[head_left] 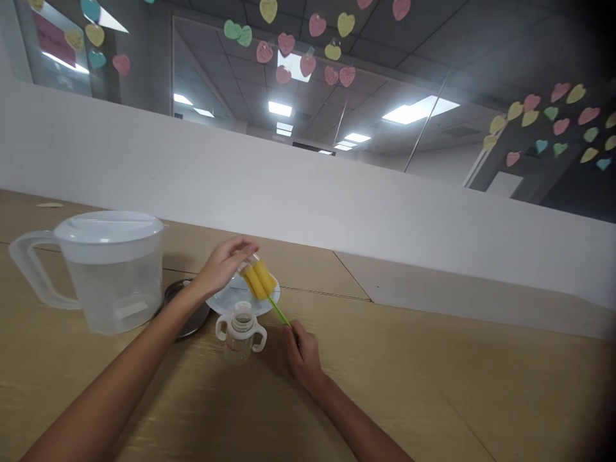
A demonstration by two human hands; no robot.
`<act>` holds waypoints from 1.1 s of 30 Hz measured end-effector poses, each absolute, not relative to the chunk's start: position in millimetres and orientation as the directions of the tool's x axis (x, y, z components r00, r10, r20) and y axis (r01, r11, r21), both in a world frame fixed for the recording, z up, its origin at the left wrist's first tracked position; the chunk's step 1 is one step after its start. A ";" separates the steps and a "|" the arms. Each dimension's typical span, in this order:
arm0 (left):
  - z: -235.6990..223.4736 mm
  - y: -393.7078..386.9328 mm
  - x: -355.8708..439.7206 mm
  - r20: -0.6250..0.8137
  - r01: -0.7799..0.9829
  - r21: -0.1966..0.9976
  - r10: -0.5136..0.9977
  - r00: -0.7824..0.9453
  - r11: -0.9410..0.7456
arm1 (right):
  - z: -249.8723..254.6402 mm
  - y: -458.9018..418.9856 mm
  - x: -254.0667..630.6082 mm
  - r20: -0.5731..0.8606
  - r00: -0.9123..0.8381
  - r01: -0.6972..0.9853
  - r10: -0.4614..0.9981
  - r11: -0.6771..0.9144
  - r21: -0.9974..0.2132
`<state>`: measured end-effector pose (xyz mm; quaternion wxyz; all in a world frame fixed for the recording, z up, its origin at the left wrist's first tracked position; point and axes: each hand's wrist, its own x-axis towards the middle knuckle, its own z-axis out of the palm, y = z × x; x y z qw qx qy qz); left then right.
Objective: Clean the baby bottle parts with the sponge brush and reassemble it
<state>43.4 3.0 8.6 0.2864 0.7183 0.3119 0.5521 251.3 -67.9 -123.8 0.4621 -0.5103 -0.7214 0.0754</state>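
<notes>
My right hand (303, 356) is closed round the green handle of a bottle brush (260, 280) with a yellow sponge head. The sponge points up and to the left, its tip against a clear bottle cap (248, 262). My left hand (226, 262) grips that cap from above; the fingers hide part of it. Below the sponge a clear baby bottle (237, 346) stands upright and uncapped, with a white collar and two white side handles. Behind it lies a white plate (226, 298), partly covered by my left hand and the bottle.
A large lidded plastic pitcher (115, 276) stands on the left with its handle outward. Beside it a dark round metal tray (195, 324) sits partly under my left forearm. The wooden table (433, 385) meets a white wall (289, 186) below a window with heart-shaped notes.
</notes>
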 end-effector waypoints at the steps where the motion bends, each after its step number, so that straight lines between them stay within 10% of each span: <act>1: 6.3 1.1 47.7 0.600 0.161 0.748 0.760 0.251 -0.643 | -124.2 -68.3 251.3 0.590 -0.056 0.671 0.805 0.468 -0.574; 19: 6.8 -6.6 37.5 0.351 0.665 0.475 0.817 0.458 -0.577 | -123.5 -68.0 251.8 0.566 -0.012 0.664 0.824 0.430 -0.612; 28: 21.7 -13.2 25.3 0.426 0.346 0.584 0.640 0.639 -0.734 | -123.1 -69.8 251.8 0.583 0.022 0.625 0.812 0.444 -0.641; 33: 23.9 -18.6 31.5 0.407 0.523 0.517 0.732 0.546 -0.677 | -122.8 -70.8 252.0 0.595 0.002 0.634 0.804 0.459 -0.622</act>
